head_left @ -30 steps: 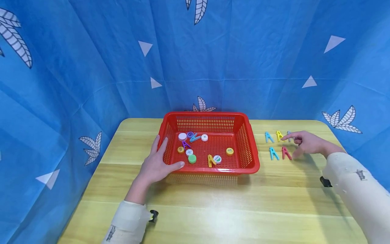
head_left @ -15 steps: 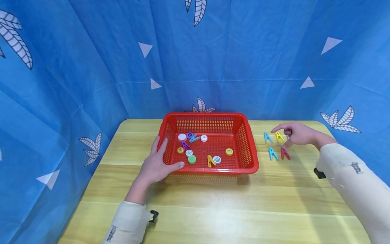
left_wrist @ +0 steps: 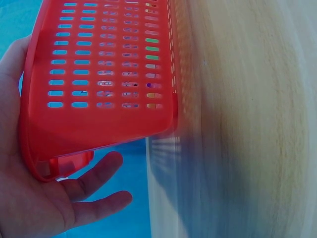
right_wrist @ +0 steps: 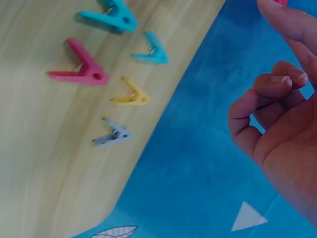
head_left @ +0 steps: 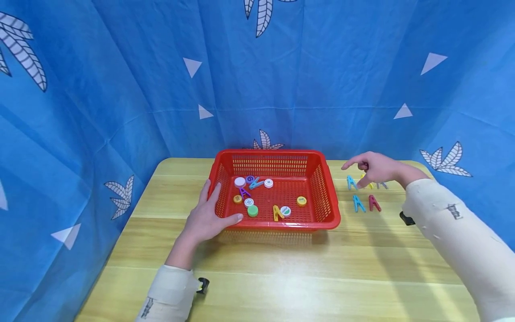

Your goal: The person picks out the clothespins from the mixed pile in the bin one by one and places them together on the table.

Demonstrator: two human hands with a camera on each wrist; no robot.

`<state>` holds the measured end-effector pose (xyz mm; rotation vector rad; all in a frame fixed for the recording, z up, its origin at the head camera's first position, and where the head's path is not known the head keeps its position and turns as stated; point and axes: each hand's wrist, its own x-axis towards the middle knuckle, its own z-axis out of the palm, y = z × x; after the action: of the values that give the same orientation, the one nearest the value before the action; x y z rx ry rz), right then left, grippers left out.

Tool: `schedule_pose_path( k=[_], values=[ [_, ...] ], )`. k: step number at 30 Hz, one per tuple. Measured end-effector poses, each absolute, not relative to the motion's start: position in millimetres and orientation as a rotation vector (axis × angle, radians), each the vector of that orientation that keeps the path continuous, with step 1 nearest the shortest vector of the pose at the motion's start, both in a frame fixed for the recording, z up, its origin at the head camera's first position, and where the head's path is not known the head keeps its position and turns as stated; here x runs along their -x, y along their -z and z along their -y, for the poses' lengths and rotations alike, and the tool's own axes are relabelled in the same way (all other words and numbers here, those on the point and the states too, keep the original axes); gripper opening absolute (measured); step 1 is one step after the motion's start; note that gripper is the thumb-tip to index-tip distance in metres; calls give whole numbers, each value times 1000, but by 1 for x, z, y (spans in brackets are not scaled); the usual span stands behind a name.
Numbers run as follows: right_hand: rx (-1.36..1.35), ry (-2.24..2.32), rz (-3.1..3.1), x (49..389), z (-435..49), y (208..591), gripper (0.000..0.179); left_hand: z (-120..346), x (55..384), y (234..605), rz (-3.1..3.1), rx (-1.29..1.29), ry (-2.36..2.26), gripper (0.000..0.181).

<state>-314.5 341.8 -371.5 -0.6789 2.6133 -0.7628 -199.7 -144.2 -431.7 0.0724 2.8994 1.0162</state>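
Observation:
A red plastic basket stands mid-table. My left hand rests on its front left corner, fingers spread along the left rim and thumb along the front; in the left wrist view, two fingers extend past the corner below the rim. Inside lie several bottle caps, among them a green cap, plus a blue clothespin, a purple clothespin and a yellow clothespin. My right hand hovers over the table, index finger extended, other fingers curled, holding nothing. Beneath it are a red clothespin and a grey clothespin.
Near my right hand also lie a light blue clothespin, a nearer blue clothespin and a small yellow clothespin. The wooden table ends against a blue patterned cloth at the back and sides.
My right hand has moved left and slightly up over the clothespins, toward the basket. My left hand stays at the basket's corner. The clothespins lie in the same arrangement.

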Motion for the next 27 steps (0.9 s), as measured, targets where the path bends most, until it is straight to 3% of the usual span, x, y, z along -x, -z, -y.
schedule_pose_path(
  k=[27],
  values=[
    [678,675,-2537,318,-254,353,59,146,199,432,-2907,-99,-1029,123]
  ],
)
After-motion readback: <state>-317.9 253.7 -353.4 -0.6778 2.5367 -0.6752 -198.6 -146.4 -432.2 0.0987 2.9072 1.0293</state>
